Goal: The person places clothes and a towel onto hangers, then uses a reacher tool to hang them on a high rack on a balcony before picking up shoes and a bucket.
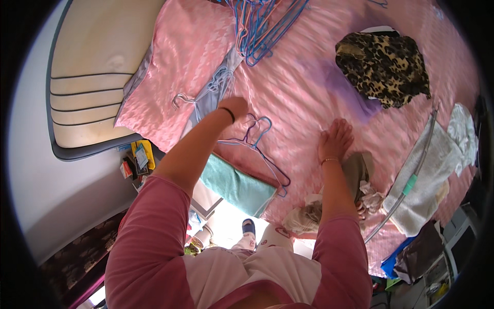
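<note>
My left hand point(235, 107) is closed over the pink bedspread point(293, 67), its fingers curled out of sight, so what it may hold cannot be made out. Beside it lies a bunch of pale hangers point(218, 82) on grey-blue cloth. Just below that hand, blue and purple hangers point(252, 139) rest near the bed's edge. My right hand point(335, 140) is open, with fingers stretched out and apart over the bedspread. Closest to it is a bundle of taupe and beige clothing point(360, 172), partly behind my right forearm. A folded mint-green cloth point(239, 184) lies at the near edge.
Many blue and orange hangers point(262, 28) are heaped at the far side. A leopard-print garment point(383, 67) lies far right, beside sheer purple cloth point(352, 92). A curved rod point(410, 184) with a green band crosses a grey towel point(429, 172). The padded headboard point(92, 98) stands left.
</note>
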Motion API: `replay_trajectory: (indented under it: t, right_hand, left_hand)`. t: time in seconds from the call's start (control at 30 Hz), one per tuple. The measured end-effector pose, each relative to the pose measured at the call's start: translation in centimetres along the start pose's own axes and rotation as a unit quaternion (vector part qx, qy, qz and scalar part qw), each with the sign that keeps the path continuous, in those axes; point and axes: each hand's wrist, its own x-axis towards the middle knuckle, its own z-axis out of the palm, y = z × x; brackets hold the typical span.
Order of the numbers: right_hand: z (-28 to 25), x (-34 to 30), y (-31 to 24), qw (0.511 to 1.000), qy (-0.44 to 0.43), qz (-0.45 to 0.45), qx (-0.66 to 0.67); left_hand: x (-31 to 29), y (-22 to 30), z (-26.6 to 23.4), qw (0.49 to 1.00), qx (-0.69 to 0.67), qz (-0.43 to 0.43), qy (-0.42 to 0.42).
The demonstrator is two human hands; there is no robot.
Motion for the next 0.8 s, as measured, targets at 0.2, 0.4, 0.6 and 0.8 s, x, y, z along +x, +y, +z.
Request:
replay_trajectory:
  t: [0.2, 0.4, 0.6, 0.8]
  right_hand:
    - [0.4, 0.2, 0.0, 1.000, 0.002, 0.008, 0.021]
    - [2.5, 0.3, 0.9, 0.998, 0.047, -0.013, 0.049]
    - [2.5, 0.2, 1.0, 0.997, 0.054, -0.025, 0.051]
    - [2.8, -0.4, 1.1, 0.996, 0.055, -0.032, 0.060]
  left_hand:
    - [8.7, -1.3, -6.7, 0.891, -0.211, -0.125, 0.382]
    - [12.9, 0.2, -11.5, 0.897, -0.179, -0.225, 0.336]
    - [13.1, 0.8, -12.6, 0.831, -0.218, -0.235, 0.455]
    - [6.1, 2.8, -14.1, 0.781, -0.328, -0.154, 0.509]
